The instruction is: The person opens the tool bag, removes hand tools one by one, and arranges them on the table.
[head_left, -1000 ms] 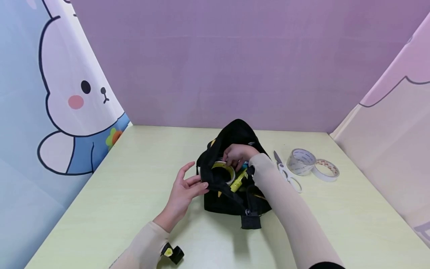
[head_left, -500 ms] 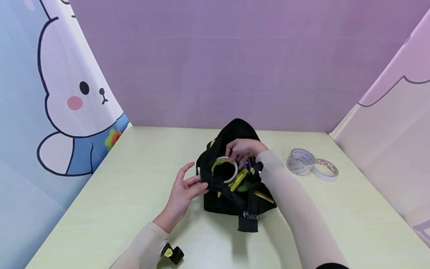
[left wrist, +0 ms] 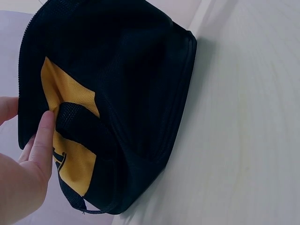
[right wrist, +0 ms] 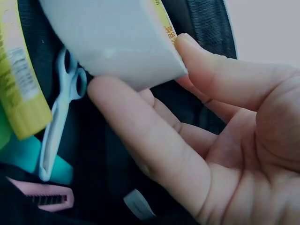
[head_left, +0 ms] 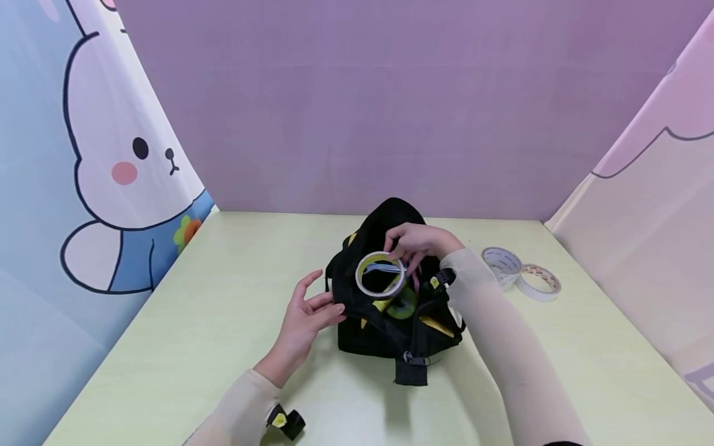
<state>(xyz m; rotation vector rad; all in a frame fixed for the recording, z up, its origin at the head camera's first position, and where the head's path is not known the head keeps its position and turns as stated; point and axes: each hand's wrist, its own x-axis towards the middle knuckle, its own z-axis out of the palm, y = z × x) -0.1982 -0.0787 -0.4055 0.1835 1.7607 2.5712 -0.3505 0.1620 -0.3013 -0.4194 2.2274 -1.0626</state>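
Observation:
A black bag (head_left: 362,341) with yellow patches stands unzipped on the table. At its left rim, my left hand (head_left: 301,325) pinches the fabric between thumb and fingers; the left wrist view shows fingers (left wrist: 44,136) against the bag's outside by a strap. Over the opening, my right hand (head_left: 421,240) pinches the edge of a tape roll (head_left: 360,279), white outside and yellow inside. Below that roll, inside the bag, lie light blue scissors (right wrist: 58,115), a yellow glue stick (right wrist: 23,75), a teal piece (right wrist: 61,171) and a pink item with dark teeth (right wrist: 63,196). A green round thing (head_left: 404,305) is partly hidden.
On the table right of the bag, a clear tape roll (head_left: 504,266) leans close to a flatter white tape roll (head_left: 540,288). My right forearm (head_left: 513,353) covers part of the table there. A purple wall (head_left: 357,111) rises behind.
My right hand has moved up and right, and the tape roll has risen within the bag's opening with it. My left hand stays on the rim.

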